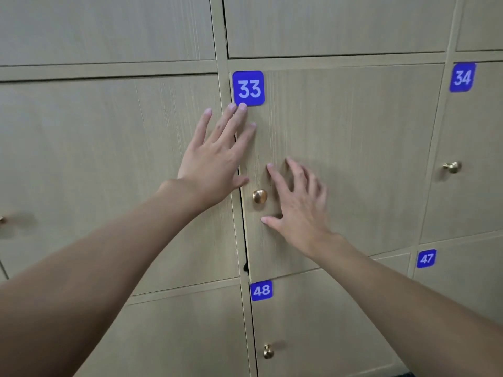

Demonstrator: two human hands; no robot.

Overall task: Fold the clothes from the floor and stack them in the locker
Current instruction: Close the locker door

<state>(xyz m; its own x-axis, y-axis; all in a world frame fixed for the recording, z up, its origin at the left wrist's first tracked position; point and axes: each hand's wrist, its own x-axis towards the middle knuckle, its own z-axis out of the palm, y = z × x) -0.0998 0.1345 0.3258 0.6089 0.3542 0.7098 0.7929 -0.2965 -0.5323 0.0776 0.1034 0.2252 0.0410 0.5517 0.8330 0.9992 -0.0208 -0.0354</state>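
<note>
Wooden locker door (pixel 359 159) beneath right grip (pixel 300 210)

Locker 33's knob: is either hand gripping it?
No: the knob sits bare between the left hand and the right hand, both open.

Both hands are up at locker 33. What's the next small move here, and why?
Probably push the door flush shut. A dark gap runs down its left edge beside the knob, so it looks slightly ajar. The left hand and right hand are both open at that edge, fingers spread, and neither grips the knob.
</note>
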